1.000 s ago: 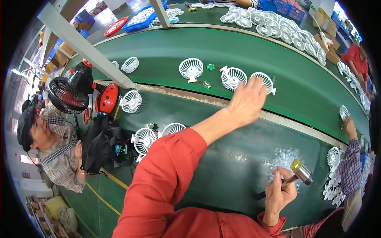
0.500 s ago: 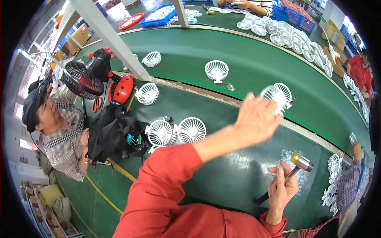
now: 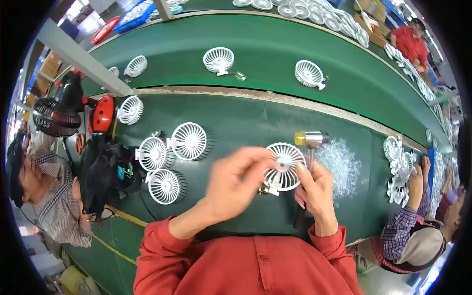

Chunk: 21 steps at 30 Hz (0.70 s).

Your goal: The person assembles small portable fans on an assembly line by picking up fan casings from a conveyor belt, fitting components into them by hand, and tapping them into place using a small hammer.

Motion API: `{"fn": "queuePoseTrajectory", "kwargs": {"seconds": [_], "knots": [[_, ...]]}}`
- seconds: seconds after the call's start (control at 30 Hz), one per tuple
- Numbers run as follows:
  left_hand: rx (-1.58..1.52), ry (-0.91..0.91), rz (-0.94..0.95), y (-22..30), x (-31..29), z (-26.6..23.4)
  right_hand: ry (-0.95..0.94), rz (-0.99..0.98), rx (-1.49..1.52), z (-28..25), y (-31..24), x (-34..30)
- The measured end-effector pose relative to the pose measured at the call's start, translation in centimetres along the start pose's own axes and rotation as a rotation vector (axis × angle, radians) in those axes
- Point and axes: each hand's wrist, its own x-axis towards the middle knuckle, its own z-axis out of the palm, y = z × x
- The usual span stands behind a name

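Observation:
In front of me a round white fan cage (image 3: 286,181) is held up at a tilt, with a small green circuit board at its lower edge. The thumb of my right hand (image 3: 318,191) presses on its rim. That same hand keeps hold of a hammer (image 3: 312,138) with a yellow-and-metal head; part of the handle is hidden behind the fingers. My left hand (image 3: 235,179), slightly blurred, reaches to the cage's hub with thumb and fingers pinched together. What sits between those fingertips I cannot make out. Beside my right hand a pile of small clear pieces (image 3: 340,167) lies on the table.
To the left, several fan cages, including a front one (image 3: 163,186), sit near a black bag (image 3: 101,172) and a red-and-black fan (image 3: 103,114). More cages lie on the green belt (image 3: 265,59) beyond the ledge. People work at both sides; stacked cages (image 3: 393,169) stand at right.
My left arm has come back from the belt with a fan cage, which is now between my hands. The hammer is now upright behind it. The whole view has shifted with my head.

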Motion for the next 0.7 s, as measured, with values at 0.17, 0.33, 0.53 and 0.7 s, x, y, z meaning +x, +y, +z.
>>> {"fn": "queuePoseTrajectory", "kwargs": {"seconds": [0.17, 0.33, 0.53, 0.7], "knots": [[-0.375, 0.104, -0.277, -2.4, -1.4, -3.0, -0.054, 0.026, 0.061, -0.1, 0.2, 0.6], [-0.573, -0.122, -0.588, -2.5, -2.4, -2.0, -0.096, 0.055, 0.125, 0.8, 0.4, 1.4], [-0.759, -0.228, -0.610, -2.7, -2.2, -0.4, -0.064, 0.024, 0.007, 2.0, 0.0, 2.0], [-0.894, -0.195, -0.632, -3.3, -2.2, 0.3, -0.059, -0.067, -0.086, 2.8, 0.0, 2.3]]}}
